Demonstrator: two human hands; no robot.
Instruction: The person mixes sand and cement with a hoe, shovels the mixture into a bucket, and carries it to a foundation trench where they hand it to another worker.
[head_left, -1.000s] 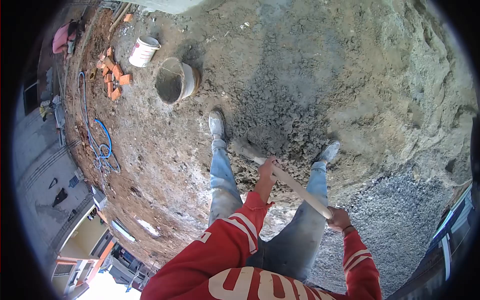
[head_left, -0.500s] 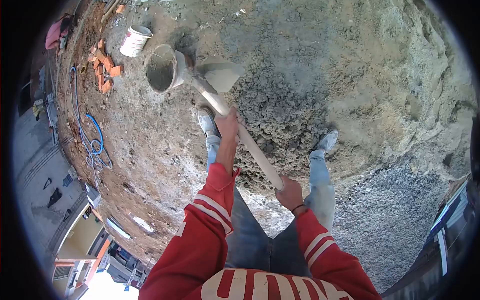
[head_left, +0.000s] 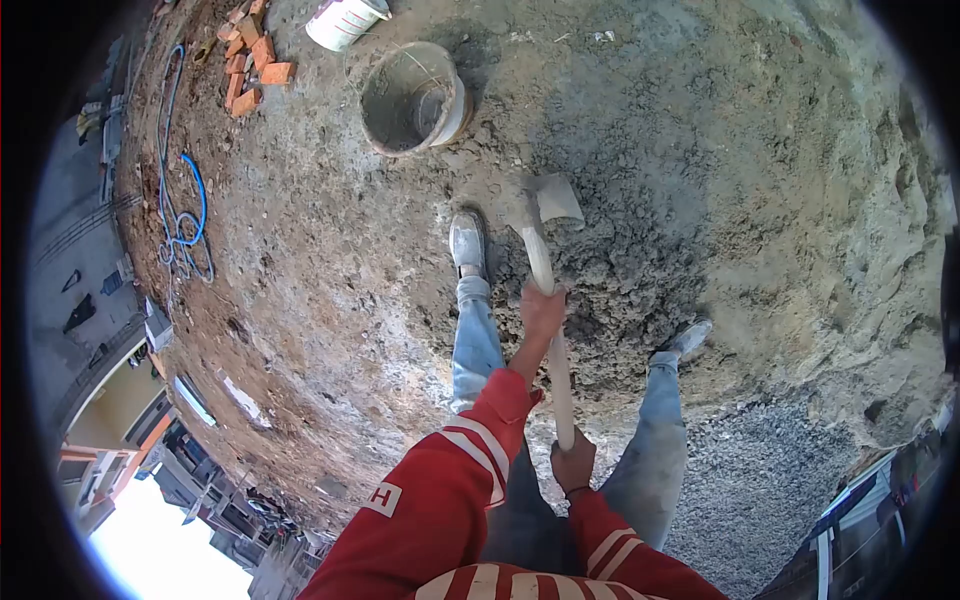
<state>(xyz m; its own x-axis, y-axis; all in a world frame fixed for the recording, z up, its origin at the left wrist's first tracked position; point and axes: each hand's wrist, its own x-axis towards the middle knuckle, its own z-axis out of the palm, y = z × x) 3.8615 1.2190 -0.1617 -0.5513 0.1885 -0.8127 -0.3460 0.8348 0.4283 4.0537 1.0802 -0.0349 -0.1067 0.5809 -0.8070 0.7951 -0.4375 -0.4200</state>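
My left hand (head_left: 542, 310) is wrapped round the middle of a hoe's (head_left: 560, 380) pale wooden handle. Lower down, my right hand (head_left: 573, 462) grips the handle near its end. The hoe's broad grey blade (head_left: 560, 200) sits at the edge of a heap of wet grey mortar mix (head_left: 630, 270) between my feet. Beyond the blade, to the left, stands a mortar-caked bucket (head_left: 457, 110) with its mouth toward me. Grey residue coats its inside, and how much it holds is hard to tell.
A white bucket (head_left: 345, 22) is at the top edge. Orange bricks (head_left: 262, 52) lie piled at upper left, with a blue hose (head_left: 200, 195) on the soil below them. Grey gravel (head_left: 760, 480) spreads at lower right, beside a sandy mound (head_left: 880, 250).
The hoe's blade has moved from beside the bucket down to the mortar heap, and the handle now stands more upright in view. Both hands keep their hold. The view has shifted.
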